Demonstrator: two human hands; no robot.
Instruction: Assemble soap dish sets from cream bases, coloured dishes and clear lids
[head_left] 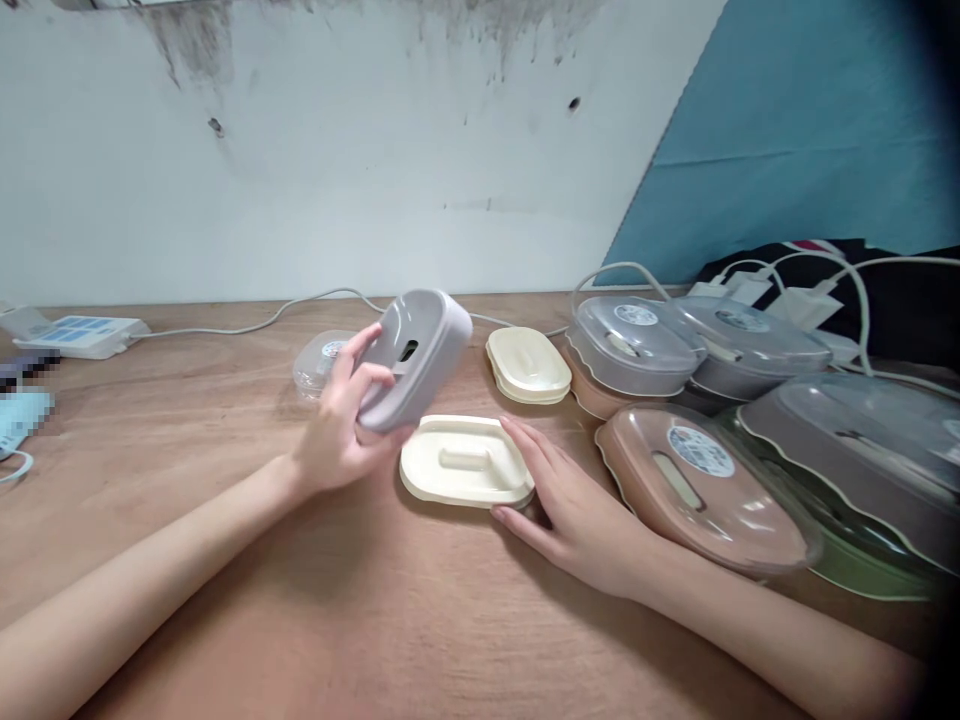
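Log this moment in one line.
left hand: holds tilted grey box | right hand: touches cream piece | behind: cream stack | right: clear-lidded boxes

A white wall (360,190) spans ten to one o'clock, with dark stains (193,40) running down near the top between ten and eleven and again at twelve; small holes (574,104) mark it at ten and one. A blue sheet (810,130) covers two. A brown wooden table (187,410) stretches below, a soft-edged shadow (322,565) between seven and eight.
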